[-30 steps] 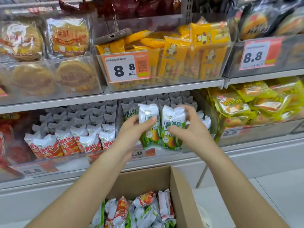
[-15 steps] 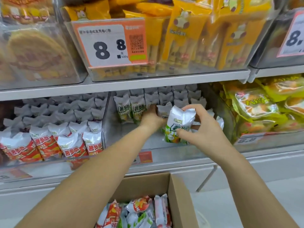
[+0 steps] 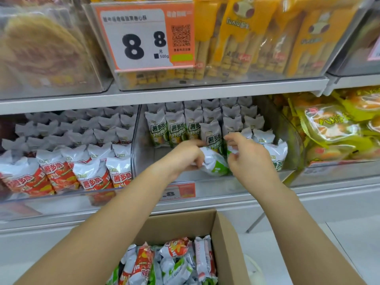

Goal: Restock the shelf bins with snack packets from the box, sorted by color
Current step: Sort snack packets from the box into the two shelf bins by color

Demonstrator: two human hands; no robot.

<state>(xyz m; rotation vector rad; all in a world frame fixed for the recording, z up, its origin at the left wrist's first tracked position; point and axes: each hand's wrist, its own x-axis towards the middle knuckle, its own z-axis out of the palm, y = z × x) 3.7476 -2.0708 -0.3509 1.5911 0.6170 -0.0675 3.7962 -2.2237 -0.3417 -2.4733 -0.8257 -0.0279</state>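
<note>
Shelf [image 3: 205,93]: we stand in front of it, and it holds clear bins in rows.
Green bin [image 3: 296,145]: this one sits in the middle of the lower shelf. Green and white packets stand in rows at the back and right; the front left floor is bare.
Red bin [image 3: 133,140]: it is just to the left, and full of red packets [image 3: 92,173].
Box [image 3: 224,233]: it is below our arms, open, with red and green packets mixed inside.
Green packet [image 3: 213,163]: it lies tipped over near the front of the green bin, between our two hands.
How it feels: we think it is light, puffy and soft, with crinkly, slippery wrap. The snack inside may crush, so we squeeze gently.
Where to hold: the flat sealed ends look best, not the puffy middle.
Left hand [image 3: 185,157]: the fingers curl round the packet's left end.
Right hand [image 3: 246,157]: the fingers curl and pinch the wrap at its right end, with the packet just below the fingertips.
</note>
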